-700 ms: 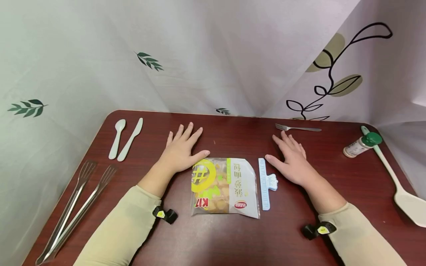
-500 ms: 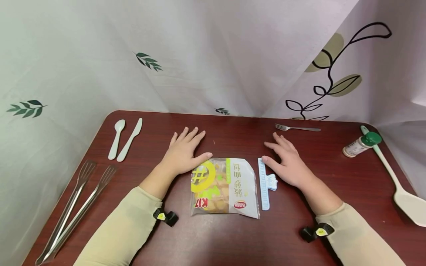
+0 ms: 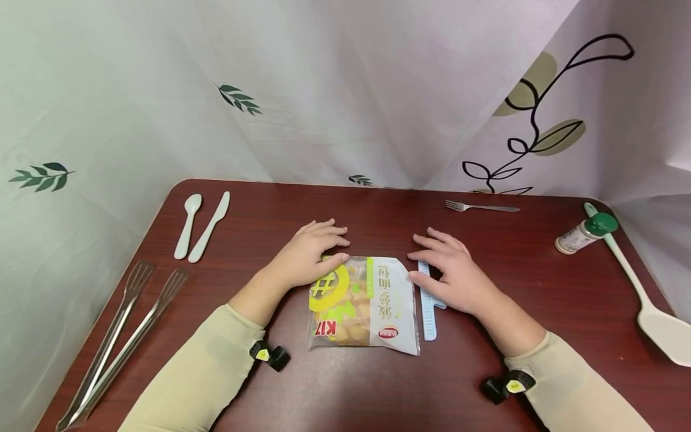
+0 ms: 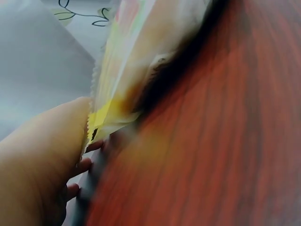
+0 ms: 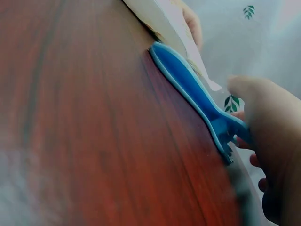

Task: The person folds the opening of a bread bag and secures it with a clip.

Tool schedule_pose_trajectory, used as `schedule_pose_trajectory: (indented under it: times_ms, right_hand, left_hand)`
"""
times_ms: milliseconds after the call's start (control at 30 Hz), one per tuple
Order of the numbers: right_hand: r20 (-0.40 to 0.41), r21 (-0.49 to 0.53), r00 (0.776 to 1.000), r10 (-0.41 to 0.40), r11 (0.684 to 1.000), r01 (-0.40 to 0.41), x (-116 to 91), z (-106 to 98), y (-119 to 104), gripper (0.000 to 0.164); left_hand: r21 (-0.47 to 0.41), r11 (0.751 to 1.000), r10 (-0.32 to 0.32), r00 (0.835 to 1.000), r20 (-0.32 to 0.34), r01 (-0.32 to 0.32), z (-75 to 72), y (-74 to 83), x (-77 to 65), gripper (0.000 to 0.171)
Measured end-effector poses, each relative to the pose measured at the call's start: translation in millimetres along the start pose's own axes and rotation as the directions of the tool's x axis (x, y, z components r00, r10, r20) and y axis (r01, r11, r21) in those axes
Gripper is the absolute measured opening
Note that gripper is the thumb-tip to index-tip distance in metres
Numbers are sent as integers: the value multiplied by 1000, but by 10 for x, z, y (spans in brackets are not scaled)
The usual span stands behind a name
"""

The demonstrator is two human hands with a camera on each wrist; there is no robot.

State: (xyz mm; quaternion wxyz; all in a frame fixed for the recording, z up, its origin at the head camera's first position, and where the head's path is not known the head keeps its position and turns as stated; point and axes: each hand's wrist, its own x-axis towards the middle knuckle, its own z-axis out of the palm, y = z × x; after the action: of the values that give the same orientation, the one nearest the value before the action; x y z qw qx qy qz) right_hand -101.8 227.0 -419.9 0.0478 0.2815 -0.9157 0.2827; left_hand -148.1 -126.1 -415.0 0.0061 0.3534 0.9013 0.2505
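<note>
- Bag (image 3: 353, 312): flat on bench (image 3: 345, 393), unlifted (seal indistinct).
- Clip (image 3: 429, 321): at its three o'clock, unattached.
- Left hand (image 3: 306, 258): ten o'clock, fingers loosely extended.
- Right hand (image 3: 456, 276): two o'clock, likewise; gripping outstanding.

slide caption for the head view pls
Left hand at one corner of a food bag, right hand over the blue clip alongside.
</note>
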Motion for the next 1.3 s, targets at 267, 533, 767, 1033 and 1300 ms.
schedule_pose_trajectory:
  times_ms: [267, 533, 767, 1033, 1300]
  right_hand:
    - [-32, -34, 994, -100, 995, 99, 1, 55, -111, 20]
    - [-40, -45, 986, -164, 986, 163, 21, 93, -182, 13]
    - [-54, -45, 976, -209, 977, 207, 39, 100, -189, 15]
    - [-94, -41, 955, -283, 959, 280, 32, 123, -208, 20]
    - [-132, -70, 932, -339, 941, 332, 23, 133, -239, 27]
  left_hand:
    - [48, 999, 25, 999, -48, -23, 60, 126, 18, 35]
    - [11, 1000, 23, 998, -52, -23, 127, 369, 38, 34]
    - [-8, 1000, -29, 997, -68, 29, 141, 497, 45, 32]
    - [-33, 995, -99, 994, -47, 97, 101, 555, 46, 30]
    - [-56, 996, 64, 998, -1, -64, 142, 581, 74, 39]
